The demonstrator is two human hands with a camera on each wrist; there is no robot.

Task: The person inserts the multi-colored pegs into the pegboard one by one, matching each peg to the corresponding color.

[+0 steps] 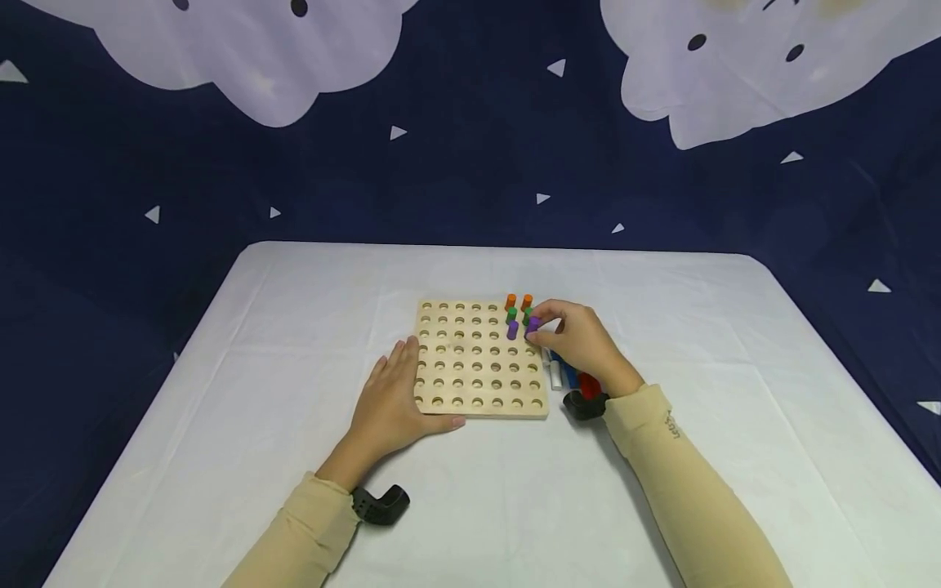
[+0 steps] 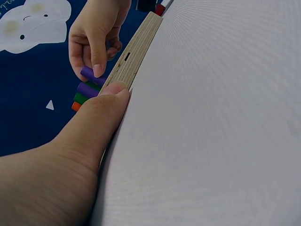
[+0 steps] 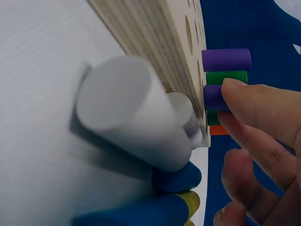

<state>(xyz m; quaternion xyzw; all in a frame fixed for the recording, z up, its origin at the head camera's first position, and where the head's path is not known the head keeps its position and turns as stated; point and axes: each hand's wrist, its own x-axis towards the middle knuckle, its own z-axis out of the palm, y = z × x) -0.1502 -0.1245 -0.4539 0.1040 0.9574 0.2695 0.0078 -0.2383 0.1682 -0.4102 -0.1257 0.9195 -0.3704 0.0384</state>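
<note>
A square wooden pegboard (image 1: 507, 414) with rows of round holes lies on the white table. My left hand (image 1: 390, 404) rests against its left side, fingers straight, thumb along the front edge. Thumb and forefinger of my right hand (image 1: 581, 343) pinch a purple peg (image 3: 214, 97), upright at the third hole of the right-hand column; its lower end meets the board. Beside it stands another purple peg (image 1: 512, 331). Behind these are two green pegs (image 1: 511, 315) and, at the back corner, two orange pegs (image 1: 510, 302).
Loose pegs lie right of the board, partly under my right hand: white (image 1: 555, 376), blue (image 1: 568, 373), red (image 1: 589, 386), with yellow (image 3: 193, 202) in the right wrist view. A dark blue cloth (image 1: 470, 188) with clouds hangs behind the table (image 1: 294, 327).
</note>
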